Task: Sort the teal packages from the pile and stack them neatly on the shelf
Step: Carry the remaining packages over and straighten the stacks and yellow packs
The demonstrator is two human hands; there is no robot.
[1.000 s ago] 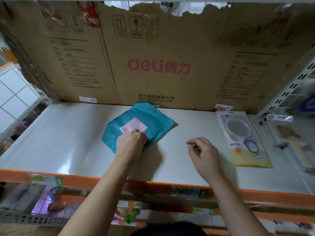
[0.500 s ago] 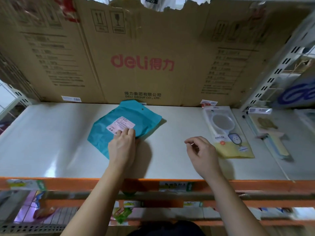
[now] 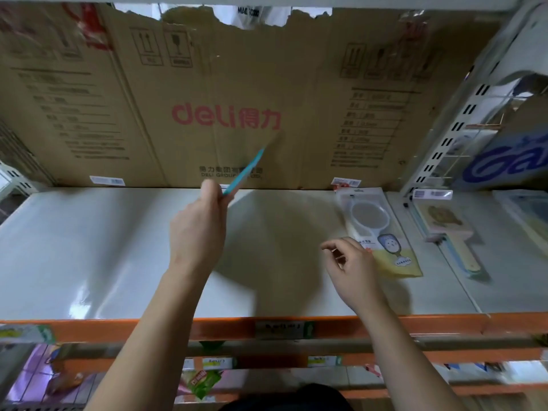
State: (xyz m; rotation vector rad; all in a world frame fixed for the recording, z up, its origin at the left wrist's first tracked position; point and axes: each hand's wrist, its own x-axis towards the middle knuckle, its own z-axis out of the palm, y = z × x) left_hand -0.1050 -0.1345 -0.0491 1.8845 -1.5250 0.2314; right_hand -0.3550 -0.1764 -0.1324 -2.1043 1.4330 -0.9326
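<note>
The left hand (image 3: 197, 229) pinches a teal package (image 3: 246, 170) edge-on, raised above the white shelf (image 3: 89, 247) before a cardboard sheet (image 3: 207, 84); the right hand (image 3: 353, 268) hovers loosely curled, empty. A packaged mirror (image 3: 370, 221) lies just beside it.

1. Moderate, soft light; a white glare streak sits on the shelf (image 3: 89, 247) near its front-left edge.
2. Broad, soft shadows spread mid-shelf.
3. The teal package (image 3: 246, 170) smears with motion blur; frame edges bow.
</note>
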